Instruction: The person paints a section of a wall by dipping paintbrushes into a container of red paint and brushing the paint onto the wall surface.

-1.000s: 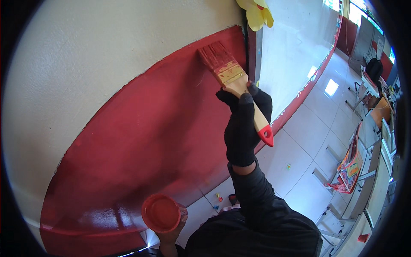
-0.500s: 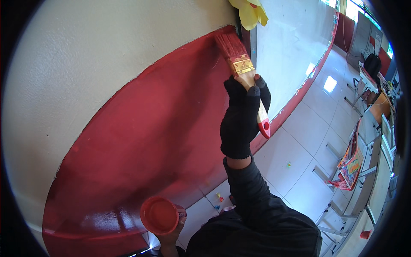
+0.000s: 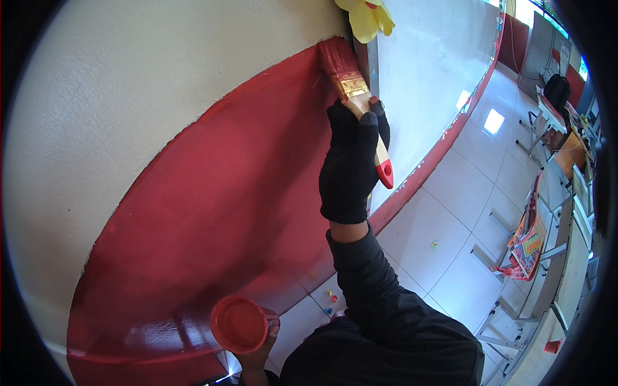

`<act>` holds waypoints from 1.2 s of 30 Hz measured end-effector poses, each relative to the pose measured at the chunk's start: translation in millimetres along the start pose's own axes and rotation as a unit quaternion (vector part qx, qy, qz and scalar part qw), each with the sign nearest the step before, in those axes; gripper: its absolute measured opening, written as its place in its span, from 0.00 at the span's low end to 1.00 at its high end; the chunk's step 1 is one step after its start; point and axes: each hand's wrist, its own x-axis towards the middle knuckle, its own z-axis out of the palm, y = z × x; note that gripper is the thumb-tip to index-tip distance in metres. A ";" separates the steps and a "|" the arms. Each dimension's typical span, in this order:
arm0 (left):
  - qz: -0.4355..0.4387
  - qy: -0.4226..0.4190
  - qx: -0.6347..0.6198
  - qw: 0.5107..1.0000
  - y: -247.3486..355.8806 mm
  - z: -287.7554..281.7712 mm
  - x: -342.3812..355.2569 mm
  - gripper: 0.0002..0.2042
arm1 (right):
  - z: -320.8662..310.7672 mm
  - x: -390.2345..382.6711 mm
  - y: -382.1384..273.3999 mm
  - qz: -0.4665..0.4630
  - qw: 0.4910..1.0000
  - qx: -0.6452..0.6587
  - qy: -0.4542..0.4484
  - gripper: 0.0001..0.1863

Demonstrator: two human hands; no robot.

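My right hand [image 3: 351,157], in a black glove with bare fingertips, is closed around the wooden handle of a wide paintbrush [image 3: 353,85]. The brush's red-coated bristles press against the top corner of the red-painted wall band [image 3: 212,193], just below the cream wall [image 3: 129,83] and beside the whiteboard's frame. Low in the view, my left hand [image 3: 257,356] grips a red cup of paint [image 3: 239,325], its opening facing up. Red paint shows inside the cup.
A whiteboard [image 3: 425,83] adjoins the painted area on the right, with a yellow paper flower [image 3: 365,19] at its upper corner. Desks and chairs line the far right, one holding a colourful bag [image 3: 529,248]. Small scraps [image 3: 330,296] lie on the tiled floor [image 3: 431,212].
My right hand and the paintbrush have moved slightly up and to the left, bringing the bristles to the band's upper edge. My left hand still holds the cup in nearly the same place.
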 end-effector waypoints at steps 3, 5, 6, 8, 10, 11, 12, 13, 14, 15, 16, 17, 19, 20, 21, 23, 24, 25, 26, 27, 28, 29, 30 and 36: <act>0.005 -0.015 0.002 1.000 3.5 0.9 3.6 0.36 | -1.8 3.2 -9.1 0.133 0.972 0.194 0.018 0.18; -0.062 -0.030 -0.053 0.996 7.9 2.3 4.5 0.37 | -4.2 4.8 -10.0 0.196 0.931 0.307 0.028 0.18; -0.062 -0.032 -0.053 0.996 4.7 1.8 2.6 0.37 | -6.6 6.8 -9.2 0.063 0.993 0.099 -0.001 0.18; -0.025 -0.005 -0.019 1.000 -5.6 -0.6 -2.1 0.38 | -13.0 10.4 -8.9 -0.075 0.990 -0.117 -0.029 0.18; -0.010 -0.012 -0.002 1.000 -7.5 -2.0 -1.2 0.38 | -20.9 8.7 -9.3 -0.063 0.983 -0.165 -0.056 0.13; 0.005 -0.019 0.015 1.000 -8.2 -2.1 -1.1 0.39 | -24.9 7.5 -12.6 -0.064 0.983 -0.164 -0.056 0.13; 0.006 -0.019 0.014 1.000 -10.9 -2.2 -2.3 0.39 | -29.7 5.9 -18.7 0.096 0.994 0.044 -0.032 0.13; 0.004 -0.004 0.007 1.000 -14.9 -2.5 -4.8 0.39 | -34.6 3.5 -23.4 0.248 0.936 0.250 -0.007 0.13; 0.002 0.011 0.001 1.000 -17.1 -2.5 -5.9 0.40 | -40.2 -3.4 -19.2 0.158 0.980 0.112 -0.051 0.13; 0.003 0.010 -0.001 1.000 -15.3 -2.0 -5.3 0.40 | -46.2 -4.4 -22.2 0.157 0.980 0.111 -0.052 0.13; -0.030 -0.008 -0.031 0.999 -12.1 -1.8 -4.2 0.40 | -52.3 -4.5 -25.8 0.194 0.960 0.198 -0.040 0.14; -0.063 -0.026 -0.060 0.996 -9.5 -0.9 -2.7 0.41 | -57.5 -5.5 -28.4 0.230 0.931 0.283 -0.029 0.14; -0.019 -0.014 -0.023 0.999 -5.4 3.3 -0.8 0.41 | -61.5 -11.5 -30.4 0.182 0.952 0.240 -0.051 0.14; 0.025 -0.004 0.014 1.000 -4.9 4.0 -0.8 0.42 | -62.9 -11.5 -34.1 0.098 0.985 0.106 -0.090 0.14; 0.026 -0.011 0.007 1.000 -85.3 -27.1 -29.7 0.42 | -67.5 -3.1 -40.8 0.003 0.992 -0.040 -0.123 0.13; 0.200 0.078 -0.141 0.967 -204.4 -36.0 -47.0 0.42 | -50.6 -1.8 -58.5 -0.036 0.990 -0.025 -0.132 0.15; 0.186 0.059 -0.163 0.967 -183.3 -59.7 -81.7 0.42 | -61.8 6.0 -49.9 -0.088 0.979 -0.105 -0.150 0.14; 0.129 0.028 -0.033 0.991 -113.0 -34.5 -43.3 0.42 | -62.3 8.6 -48.0 -0.130 0.964 -0.160 -0.169 0.13; 0.074 0.006 0.106 0.992 -36.9 -6.6 -9.0 0.42 | -54.4 6.6 -51.2 -0.121 0.964 -0.161 -0.172 0.14; 0.075 0.007 0.105 0.992 -26.7 -6.6 -10.4 0.42 | -49.8 5.9 -52.8 -0.123 0.964 -0.160 -0.171 0.14; 0.001 0.007 0.048 0.999 -19.8 -6.8 -11.7 0.42 | -45.7 4.4 -53.5 -0.112 0.967 -0.160 -0.164 0.14; -0.074 0.006 -0.010 0.997 -16.9 -7.5 -12.3 0.42 | -42.0 2.5 -53.8 -0.101 0.970 -0.160 -0.156 0.14; -0.073 0.005 -0.011 0.997 -18.0 -8.1 -12.4 0.42 | -38.9 0.5 -53.9 -0.091 0.968 -0.178 -0.153 0.13; 0.000 -0.022 -0.027 0.999 -6.1 -5.6 -6.5 0.40 | -20.1 -5.3 -43.0 -0.065 0.969 -0.211 -0.107 0.13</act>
